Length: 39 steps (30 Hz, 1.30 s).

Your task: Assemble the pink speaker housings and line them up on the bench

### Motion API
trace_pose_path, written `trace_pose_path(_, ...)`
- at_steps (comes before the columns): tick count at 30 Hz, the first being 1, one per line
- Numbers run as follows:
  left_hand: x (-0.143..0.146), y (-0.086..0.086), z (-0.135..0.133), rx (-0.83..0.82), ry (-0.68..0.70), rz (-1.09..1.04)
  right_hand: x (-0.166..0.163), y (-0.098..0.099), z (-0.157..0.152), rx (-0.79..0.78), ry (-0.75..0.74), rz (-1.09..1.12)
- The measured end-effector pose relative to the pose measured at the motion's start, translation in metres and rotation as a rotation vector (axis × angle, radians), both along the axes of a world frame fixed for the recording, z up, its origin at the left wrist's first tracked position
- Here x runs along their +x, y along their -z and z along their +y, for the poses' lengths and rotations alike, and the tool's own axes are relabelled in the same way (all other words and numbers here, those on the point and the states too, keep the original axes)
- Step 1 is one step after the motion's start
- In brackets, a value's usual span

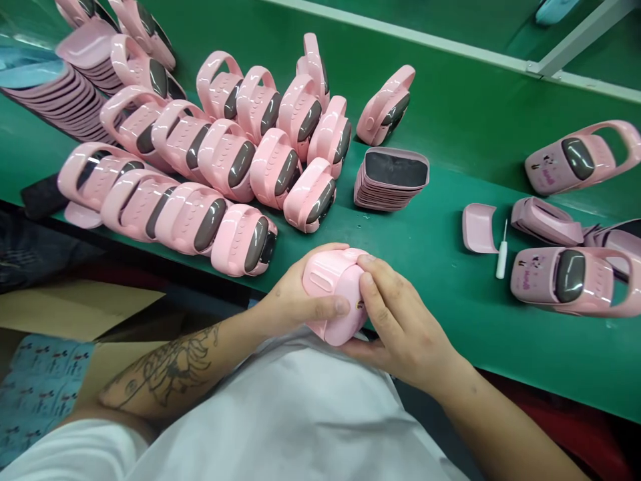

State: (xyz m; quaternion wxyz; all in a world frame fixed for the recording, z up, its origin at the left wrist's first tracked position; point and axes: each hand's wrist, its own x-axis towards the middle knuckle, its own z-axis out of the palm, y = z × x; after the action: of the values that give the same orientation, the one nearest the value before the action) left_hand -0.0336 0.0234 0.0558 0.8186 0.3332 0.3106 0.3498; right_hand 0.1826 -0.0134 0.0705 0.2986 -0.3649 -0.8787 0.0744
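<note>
A pink plastic housing [328, 272] is held between my two hands, close to my body at the table's front edge. My left hand [293, 297] grips it from the left, thumb lying across the near face. From the right, my right hand [408, 324] closes on the same housing, fingertips pressed on its upper right edge. A small dark and yellow mark shows beside the right fingers. My palms hide much of the housing. Beyond it stand rows of pink housings with loop handles and dark glossy windows, the nearest housing [240, 244] just left of my hands.
A stack of pink-rimmed dark panels [390, 184] stands beyond my hands. To the right lie a curved pink panel [478, 230], a white-handled screwdriver [501, 260] and printed pink housings [535, 277]. Tall stacks of panels [70, 103] stand far left. A cardboard box [80, 310] sits below the table.
</note>
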Motion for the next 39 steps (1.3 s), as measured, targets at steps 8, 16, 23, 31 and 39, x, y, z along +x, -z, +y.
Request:
trace_pose_path(8,-0.003,-0.008,-0.011,0.028,-0.03,0.052,0.004,-0.008,-0.011,-0.034,-0.033,-0.071)
trace_pose_path(16,0.01,0.0,0.003,-0.054,-0.055,0.025,0.004,-0.01,0.002,-0.151,-0.015,-0.066)
trace_pose_path(23,0.027,-0.006,0.02,-0.121,-0.047,0.112,0.014,-0.005,0.014,-0.347,0.039,0.007)
trace_pose_path(31,0.036,-0.01,0.019,-0.205,-0.08,0.143,0.011,0.007,0.009,-0.299,0.033,0.057)
trace_pose_path(39,0.027,-0.01,0.019,-0.182,-0.071,0.186,0.014,0.006,0.02,-0.318,-0.043,-0.027)
